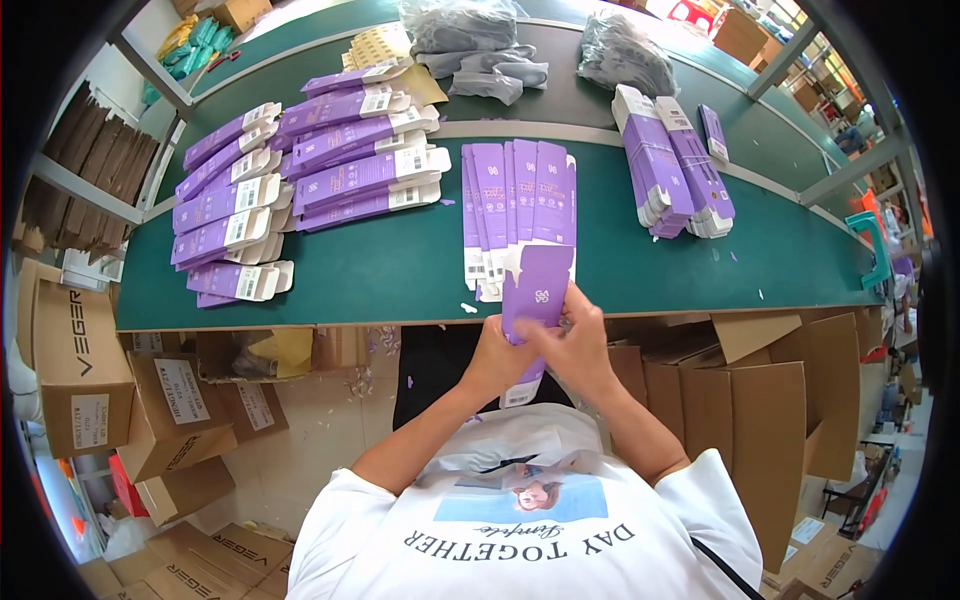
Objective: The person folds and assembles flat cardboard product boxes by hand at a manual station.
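A purple flat carton (540, 275) with a white end flap is held upright before my chest, just over the table's near edge. My left hand (497, 356) grips its lower left side. My right hand (578, 338) closes on its right edge, and its thumb, slightly blurred, lies across the front. Straight behind the held carton, a fanned row of flat purple cartons (520, 190) lies on the green table (380, 280). The lower end of the held carton hangs below my hands.
Stacked purple boxes (345, 180) with white flaps fill the table's left side. Bundled flat cartons (655, 165) lie at the right. Grey items in clear plastic bags (625, 55) sit at the back. Brown cardboard boxes (80, 350) stand at lower left, and opened cardboard (740, 410) at lower right.
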A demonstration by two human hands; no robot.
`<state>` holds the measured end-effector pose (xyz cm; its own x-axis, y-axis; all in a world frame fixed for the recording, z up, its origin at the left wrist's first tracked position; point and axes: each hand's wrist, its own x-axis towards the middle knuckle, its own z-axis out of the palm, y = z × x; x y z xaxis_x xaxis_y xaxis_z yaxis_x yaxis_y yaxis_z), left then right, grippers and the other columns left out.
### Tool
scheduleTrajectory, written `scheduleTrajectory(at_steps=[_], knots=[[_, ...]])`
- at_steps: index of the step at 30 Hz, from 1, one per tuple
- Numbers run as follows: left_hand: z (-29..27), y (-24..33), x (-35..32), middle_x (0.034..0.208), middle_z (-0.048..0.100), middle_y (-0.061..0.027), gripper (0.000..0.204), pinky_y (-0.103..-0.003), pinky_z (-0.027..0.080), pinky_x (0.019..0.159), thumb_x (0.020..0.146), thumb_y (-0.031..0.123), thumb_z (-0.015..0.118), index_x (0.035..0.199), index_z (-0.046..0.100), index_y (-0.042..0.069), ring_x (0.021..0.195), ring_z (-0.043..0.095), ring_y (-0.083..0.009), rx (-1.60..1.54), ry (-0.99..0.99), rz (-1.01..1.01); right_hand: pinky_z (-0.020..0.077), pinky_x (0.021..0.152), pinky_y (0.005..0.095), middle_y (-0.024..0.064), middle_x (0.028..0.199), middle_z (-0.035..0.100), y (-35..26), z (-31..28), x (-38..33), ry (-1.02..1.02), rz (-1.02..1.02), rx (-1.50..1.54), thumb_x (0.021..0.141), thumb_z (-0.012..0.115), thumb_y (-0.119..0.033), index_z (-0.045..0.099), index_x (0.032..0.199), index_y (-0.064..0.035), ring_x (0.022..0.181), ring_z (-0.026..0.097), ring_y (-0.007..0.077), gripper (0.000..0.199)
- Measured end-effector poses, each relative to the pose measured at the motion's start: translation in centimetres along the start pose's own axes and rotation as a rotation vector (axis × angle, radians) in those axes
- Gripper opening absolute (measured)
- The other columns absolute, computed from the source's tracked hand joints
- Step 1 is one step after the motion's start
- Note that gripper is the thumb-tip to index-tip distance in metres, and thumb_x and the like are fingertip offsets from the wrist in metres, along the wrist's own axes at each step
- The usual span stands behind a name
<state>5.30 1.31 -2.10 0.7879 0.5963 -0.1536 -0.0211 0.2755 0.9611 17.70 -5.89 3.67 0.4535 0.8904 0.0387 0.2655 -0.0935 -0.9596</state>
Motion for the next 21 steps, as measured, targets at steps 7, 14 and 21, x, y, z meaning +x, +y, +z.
scheduleTrajectory(at_steps=[7,14,21], knots=[[-2.0,0.6,-1.4,0.083,0.072,-0.0103,0.022,-0.025,0.055,0.063,0.092,0.010,0.068,0.109,0.070,-0.003,0.068,0.064,-0.0119,-0.273,-0.120,-0.098,0.0471,0.063,0.0173,0.0063,0.087,0.071,2.0,-1.0,0.7,-0.060,0.192,0.376,0.087,0.072,-0.004,0.069,0.105,0.0015,0.069,0.057,0.0077,0.019],[-2.5,0.0,-4.3,0.085,0.074,-0.0087,0.019,-0.020,0.053,0.061,0.092,0.010,0.070,0.106,0.072,-0.002,0.068,0.065,-0.0099,-0.096,-0.005,-0.204,0.0489,0.062,0.0172,0.0072,0.088,0.071,3.6,0.1,0.1,-0.162,0.171,0.405,0.089,0.071,-0.004,0.068,0.106,0.0024,0.069,0.059,0.0060,0.018],[-4.0,-2.1,-7.7,0.090,0.075,-0.0094,0.016,-0.018,0.053,0.065,0.091,0.005,0.069,0.105,0.072,-0.002,0.071,0.066,-0.0090,-0.073,-0.140,-0.284,0.0496,0.062,0.0181,0.0053,0.087,0.070,4.1,0.9,-0.3,-0.126,0.310,0.448,0.088,0.072,-0.003,0.067,0.106,0.0012,0.071,0.059,0.0057,0.019]])
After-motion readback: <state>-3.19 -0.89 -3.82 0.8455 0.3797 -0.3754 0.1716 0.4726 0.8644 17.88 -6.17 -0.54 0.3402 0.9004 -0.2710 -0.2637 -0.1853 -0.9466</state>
